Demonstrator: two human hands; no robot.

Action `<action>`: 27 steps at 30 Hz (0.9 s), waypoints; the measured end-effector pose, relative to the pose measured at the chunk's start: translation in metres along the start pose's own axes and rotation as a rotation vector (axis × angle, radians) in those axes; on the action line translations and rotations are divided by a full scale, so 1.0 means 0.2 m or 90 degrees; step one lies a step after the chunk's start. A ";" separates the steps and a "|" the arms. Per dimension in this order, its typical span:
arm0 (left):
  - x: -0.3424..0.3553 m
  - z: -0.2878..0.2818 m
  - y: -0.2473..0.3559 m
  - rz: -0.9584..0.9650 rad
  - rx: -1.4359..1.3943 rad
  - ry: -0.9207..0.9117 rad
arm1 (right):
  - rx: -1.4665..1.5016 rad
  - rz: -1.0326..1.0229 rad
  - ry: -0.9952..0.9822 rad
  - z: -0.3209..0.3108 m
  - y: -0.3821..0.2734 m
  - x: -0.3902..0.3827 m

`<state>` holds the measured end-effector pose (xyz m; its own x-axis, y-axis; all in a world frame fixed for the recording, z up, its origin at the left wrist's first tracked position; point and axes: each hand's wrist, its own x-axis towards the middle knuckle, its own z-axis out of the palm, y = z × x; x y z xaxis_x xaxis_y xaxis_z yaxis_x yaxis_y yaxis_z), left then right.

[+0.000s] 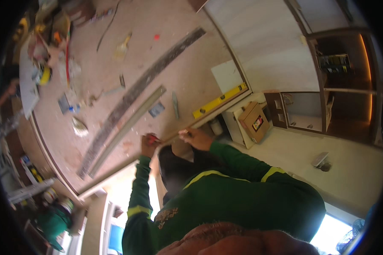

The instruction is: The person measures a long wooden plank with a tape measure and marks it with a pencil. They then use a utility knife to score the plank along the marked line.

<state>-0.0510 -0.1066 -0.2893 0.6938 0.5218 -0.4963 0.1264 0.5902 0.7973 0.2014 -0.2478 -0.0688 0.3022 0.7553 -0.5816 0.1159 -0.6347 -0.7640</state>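
At the near edge of a large dusty worktop (140,55), my left hand (147,148) is closed around a small red object (152,138) whose kind is too small to tell. A little to its right, my right hand (198,138) is bent at the same edge with its fingertips pressed together. Whatever sits in that pinch, if anything, does not show clearly. Just beyond my hands lie a small grey-blue flat plate (156,109) and a slim grey-green tool (175,105). A yellow spirit level (219,100) rests along the edge to the right.
A long dark bar (136,89) and a paler metal strip (127,131) cross the worktop diagonally. A brush (122,47) and a scraper (65,103) lie farther off. To the right stand a cardboard box (253,121) and shelving (349,89). Another person's green sleeve (53,221) shows lower left.
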 end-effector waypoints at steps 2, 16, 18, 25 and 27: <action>-0.04 0.56 0.51 0.213 0.429 -0.024 | -0.032 -0.082 0.071 -0.09 -0.03 0.03; 0.13 1.95 1.17 0.017 0.543 -0.264 | 0.433 -0.028 -0.093 -1.39 0.15 -0.29; 0.11 2.00 1.19 -0.012 0.458 -0.217 | 0.528 -0.082 -0.074 -1.61 0.15 -0.34; 0.11 1.96 1.34 -0.091 0.582 -0.153 | 0.665 -0.256 0.124 -2.63 0.14 -0.85; 0.08 2.00 1.46 -0.004 0.681 -0.158 | 0.380 -0.233 0.216 -2.78 0.07 -1.04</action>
<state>0.2806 -0.1718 0.0717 0.7994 0.3112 -0.5139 0.5966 -0.3100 0.7403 0.6659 -0.5044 0.1963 0.6267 0.7478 -0.2192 -0.2360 -0.0858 -0.9679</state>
